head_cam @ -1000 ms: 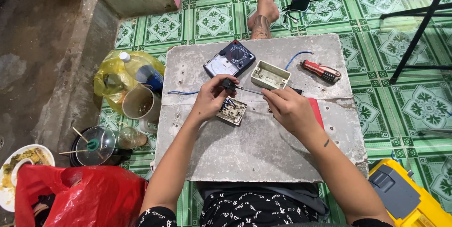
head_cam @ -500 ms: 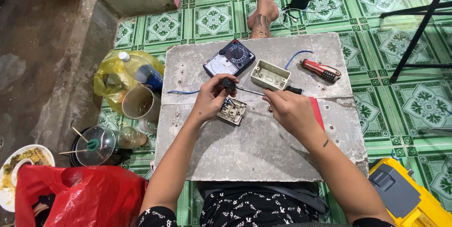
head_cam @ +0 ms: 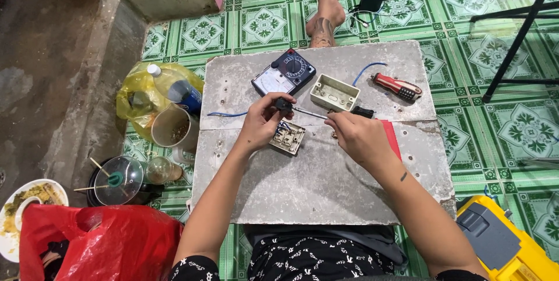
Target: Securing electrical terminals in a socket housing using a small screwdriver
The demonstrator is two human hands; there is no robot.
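Note:
My left hand point(head_cam: 262, 121) pinches a small black part point(head_cam: 283, 105) just above a beige switch plate point(head_cam: 288, 138) lying on the grey board point(head_cam: 314, 182). My right hand point(head_cam: 358, 135) grips a screwdriver point(head_cam: 326, 114) with a black handle; its thin shaft reaches left to the black part. A blue wire point(head_cam: 227, 114) trails left from the part. Behind the hands lie a black analog meter point(head_cam: 283, 72) and an empty beige wall box point(head_cam: 334, 93).
A red-handled tool point(head_cam: 397, 87) and a red flat item point(head_cam: 391, 136) lie at the right. A mug point(head_cam: 173, 128), yellow bag point(head_cam: 137, 97), pot lid point(head_cam: 119, 180) and red bag point(head_cam: 99, 246) sit left; a yellow case point(head_cam: 506, 246) right. Another person's foot point(head_cam: 326, 16) rests beyond the board.

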